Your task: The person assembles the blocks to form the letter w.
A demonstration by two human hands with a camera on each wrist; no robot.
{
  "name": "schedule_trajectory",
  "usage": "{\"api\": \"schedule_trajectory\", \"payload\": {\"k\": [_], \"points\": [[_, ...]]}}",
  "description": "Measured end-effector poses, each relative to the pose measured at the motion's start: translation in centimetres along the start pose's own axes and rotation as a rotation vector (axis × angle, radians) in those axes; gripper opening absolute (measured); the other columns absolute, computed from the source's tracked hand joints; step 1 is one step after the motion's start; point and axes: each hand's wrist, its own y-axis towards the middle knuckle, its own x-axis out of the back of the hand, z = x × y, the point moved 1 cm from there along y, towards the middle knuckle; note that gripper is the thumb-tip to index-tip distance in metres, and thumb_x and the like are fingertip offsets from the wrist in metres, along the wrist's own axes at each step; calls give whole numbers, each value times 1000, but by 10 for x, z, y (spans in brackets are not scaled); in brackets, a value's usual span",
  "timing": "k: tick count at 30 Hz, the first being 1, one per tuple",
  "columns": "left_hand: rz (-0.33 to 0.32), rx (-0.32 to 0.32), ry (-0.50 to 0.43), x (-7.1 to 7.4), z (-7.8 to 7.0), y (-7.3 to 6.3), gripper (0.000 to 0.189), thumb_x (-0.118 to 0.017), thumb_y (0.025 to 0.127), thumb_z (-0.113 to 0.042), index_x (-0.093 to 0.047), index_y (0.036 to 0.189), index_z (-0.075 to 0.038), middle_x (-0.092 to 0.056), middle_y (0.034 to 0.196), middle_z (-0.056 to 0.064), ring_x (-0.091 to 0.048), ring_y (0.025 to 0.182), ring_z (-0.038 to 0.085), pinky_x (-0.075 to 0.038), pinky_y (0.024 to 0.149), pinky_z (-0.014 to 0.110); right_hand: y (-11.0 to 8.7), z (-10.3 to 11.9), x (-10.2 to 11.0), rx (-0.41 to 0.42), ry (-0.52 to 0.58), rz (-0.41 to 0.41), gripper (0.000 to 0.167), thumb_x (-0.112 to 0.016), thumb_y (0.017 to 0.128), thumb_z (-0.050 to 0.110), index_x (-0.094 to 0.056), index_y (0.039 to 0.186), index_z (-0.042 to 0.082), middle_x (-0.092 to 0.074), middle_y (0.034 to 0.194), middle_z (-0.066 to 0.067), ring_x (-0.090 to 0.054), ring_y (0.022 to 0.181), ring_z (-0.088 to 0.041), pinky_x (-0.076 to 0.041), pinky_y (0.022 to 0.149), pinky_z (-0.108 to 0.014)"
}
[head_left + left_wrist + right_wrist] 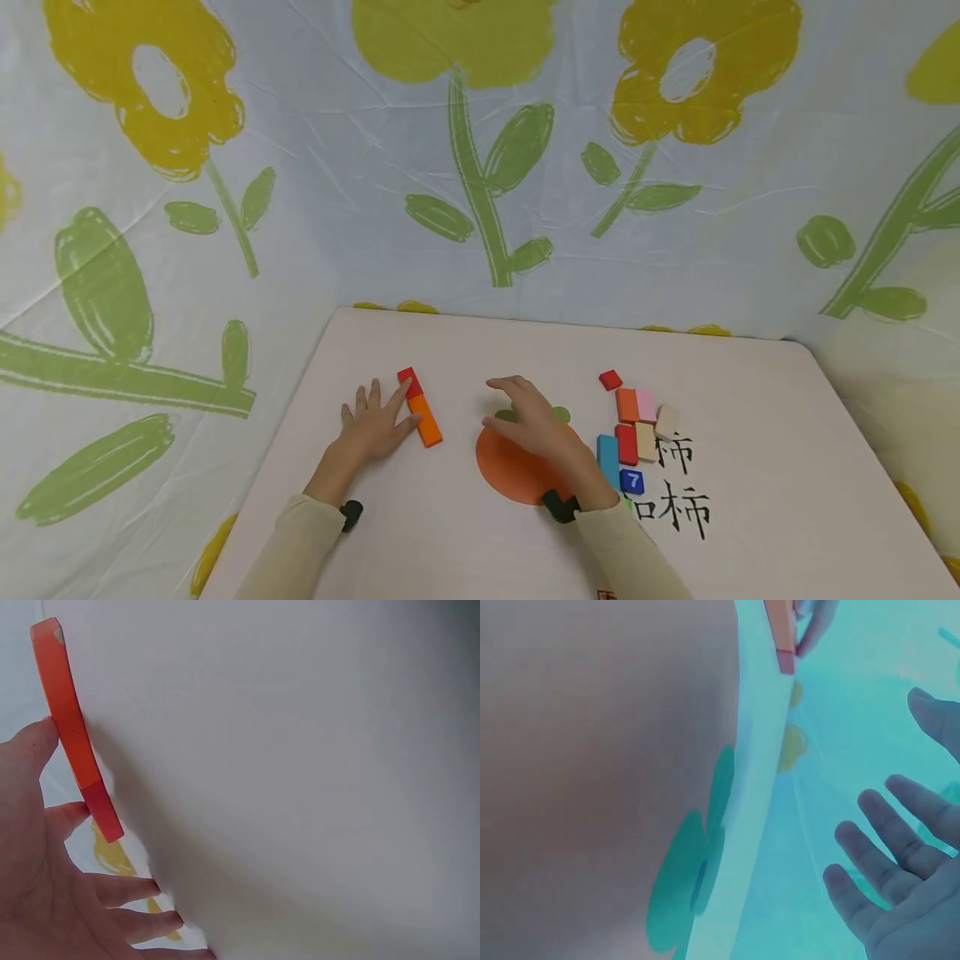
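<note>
Your spread left hand (pixel 372 431) touches a red block (pixel 406 375) and orange block (pixel 427 426); your loosely spread right hand (pixel 542 427) is empty

The orange block (pixel 427 423) looks smooth, the backdrop (pixel 360 183) creased cloth.

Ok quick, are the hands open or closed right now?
Left hand: open, touching the long orange block and the red block at its end.
Right hand: open, holding nothing.
</note>
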Motion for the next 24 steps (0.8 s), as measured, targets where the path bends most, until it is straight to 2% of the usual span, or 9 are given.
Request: {"api": "schedule_trajectory", "payload": {"k": [6,10,15,18,24], "points": [[-9,-5,-1,0,0,-1,77,-48,99,-60,-24,160,-21,-11,158,36,-7,141,62,-6,104,80,-21,-9,13,7,9,-93,56,-77,91,25,-55,140,10,-54,137,-6,-52,125,-32,-46,101,-51],[-9,-7,9,-1,0,-1,78,-47,99,-61,-24,160,-21,-11,158,36,-8,141,61,-7,104,80,-36,-19,27,19,-34,-153,54,-78,90,26,-58,138,10,-56,134,-5,-53,125,-28,-46,101,-50],[-6,-4,-3,1,-1,-1,77,-47,99,-60,-24,160,-20,-11,158,37,-7,141,61,-6,104,80,-57,-32,47,-19,-24,-204,53,-77,90,25,-59,138,10,-57,132,-8,-53,123,-32,-47,98,-55],[-6,-7,-8,2,-2,-2,77,-47,99,-60,-24,160,-19,-10,158,37,-7,141,62,-6,104,80,-70,-43,58,-42,-8,-230,52,-76,91,23,-58,138,8,-56,133,-11,-53,123,-36,-47,96,-59],[-1,-5,-3,2,-2,-2,78,-47,99,-61,-26,160,-17,-10,158,37,-7,141,61,-6,104,80,-86,-66,78,-23,-75,-313,49,-77,89,11,-59,133,-1,-60,127,-18,-56,116,-41,-51,89,-59]]}}
